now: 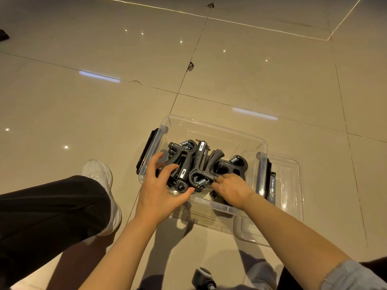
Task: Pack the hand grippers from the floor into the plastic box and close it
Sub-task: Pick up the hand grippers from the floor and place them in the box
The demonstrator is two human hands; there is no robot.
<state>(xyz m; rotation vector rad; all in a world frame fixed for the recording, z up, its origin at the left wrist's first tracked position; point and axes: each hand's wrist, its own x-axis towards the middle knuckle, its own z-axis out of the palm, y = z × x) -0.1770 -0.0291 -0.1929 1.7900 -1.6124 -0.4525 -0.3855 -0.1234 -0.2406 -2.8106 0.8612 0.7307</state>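
A clear plastic box point(211, 127) with black side latches stands open on the tiled floor. Several black hand grippers point(201, 162) with metal springs lie piled inside it. My left hand point(159, 189) reaches over the near left rim, fingers spread on the grippers at the left of the pile. My right hand point(232, 188) is inside the box near the front, fingers curled around a gripper handle by its spring point(202, 182). The clear lid point(287, 185) lies flat on the floor to the right, partly under the box's right side.
My left leg in dark trousers point(48, 208) and white shoe point(100, 172) rest on the floor left of the box. A small black-and-white object point(204, 278) sits at the bottom edge. A dark object point(3, 34) lies at the far left. Beige floor tiles stretch beyond the box.
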